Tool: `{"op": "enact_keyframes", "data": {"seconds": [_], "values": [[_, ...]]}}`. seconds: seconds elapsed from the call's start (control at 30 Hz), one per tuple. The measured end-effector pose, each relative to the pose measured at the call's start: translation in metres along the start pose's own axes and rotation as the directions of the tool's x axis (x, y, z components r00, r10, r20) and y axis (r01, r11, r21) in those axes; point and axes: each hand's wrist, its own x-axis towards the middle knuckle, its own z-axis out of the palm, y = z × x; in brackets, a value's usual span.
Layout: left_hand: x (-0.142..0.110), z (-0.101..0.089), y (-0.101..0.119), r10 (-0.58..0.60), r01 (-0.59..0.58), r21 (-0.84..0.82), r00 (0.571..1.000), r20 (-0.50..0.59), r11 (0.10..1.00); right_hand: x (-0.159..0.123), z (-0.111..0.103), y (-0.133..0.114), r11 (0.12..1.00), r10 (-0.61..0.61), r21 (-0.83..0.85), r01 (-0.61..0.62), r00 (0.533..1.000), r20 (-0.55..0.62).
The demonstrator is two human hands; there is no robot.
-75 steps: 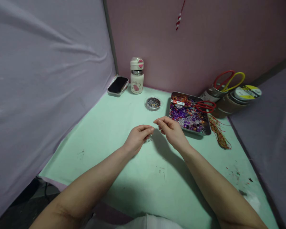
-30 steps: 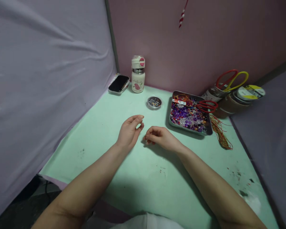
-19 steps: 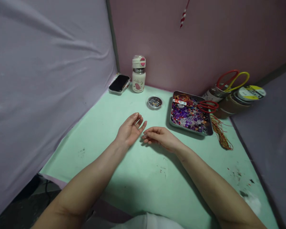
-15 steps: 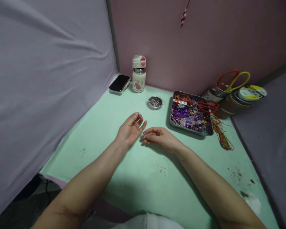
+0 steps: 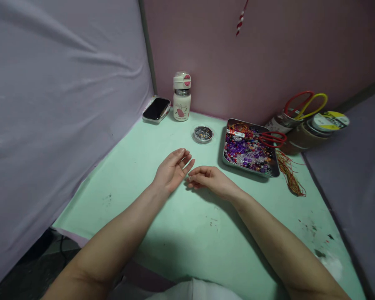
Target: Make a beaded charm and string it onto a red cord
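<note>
Near the frame's centre, a tiny pale, glinting piece point(image 5: 189, 178), its shape too small to tell, is pinched in the right grip point(image 5: 207, 177); the left grip point(image 5: 173, 171) is released, loosely curled.

The table surface point(image 5: 125, 166) is coloured in pale mint green, marked by dark specks point(image 5: 330, 236). Among the beads point(image 5: 239, 146), purple, red, black, amber and clear tones are mixed. The cream drinking bottle point(image 5: 178, 102) is decorated with a pink motif point(image 5: 180, 113). In the hanging ornament point(image 5: 240, 21), red and white are alternated.
</note>
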Motion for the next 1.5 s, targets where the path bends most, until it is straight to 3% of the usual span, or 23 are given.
{"op": "enact_keyframes", "data": {"seconds": [0.07,0.17,0.23,0.3,0.47,0.6,0.67,1.17,1.5], "values": [[-0.003,0.001,-0.002,0.023,-0.028,0.113,0.998,0.05,0.993,-0.004,-0.007,-0.008,0.986,-0.075,-0.152,0.07,0.997,-0.028],[-0.009,0.004,-0.008,0.026,-0.059,0.301,0.993,0.113,0.952,-0.012,-0.017,-0.023,0.919,-0.226,-0.368,0.142,0.954,-0.197],[-0.012,0.005,-0.013,0.0,-0.053,0.392,0.991,0.133,0.919,-0.018,-0.019,-0.032,0.88,-0.317,-0.441,0.179,0.912,-0.262],[-0.014,0.005,-0.017,-0.036,-0.039,0.456,0.987,0.154,0.889,-0.022,-0.017,-0.037,0.862,-0.359,-0.456,0.219,0.901,-0.245],[-0.016,0.004,-0.024,-0.115,-0.013,0.543,0.973,0.201,0.84,-0.025,-0.013,-0.038,0.897,-0.351,-0.355,0.264,0.913,-0.207],[-0.019,0.005,-0.027,-0.179,0.01,0.601,0.958,0.223,0.799,-0.022,-0.014,-0.036,0.897,-0.398,-0.324,0.301,0.869,-0.294],[-0.019,0.006,-0.028,-0.152,-0.009,0.593,0.963,0.221,0.805,-0.021,-0.015,-0.036,0.894,-0.411,-0.321,0.311,0.856,-0.314],[-0.016,0.004,-0.03,0.033,-0.117,0.594,0.988,0.151,0.796,-0.021,-0.01,-0.035,0.878,-0.387,-0.399,0.263,0.882,-0.27],[-0.019,0.006,-0.035,0.119,-0.145,0.574,0.989,0.083,0.806,-0.016,-0.006,-0.03,0.902,-0.367,-0.357,0.244,0.868,-0.335]]}}
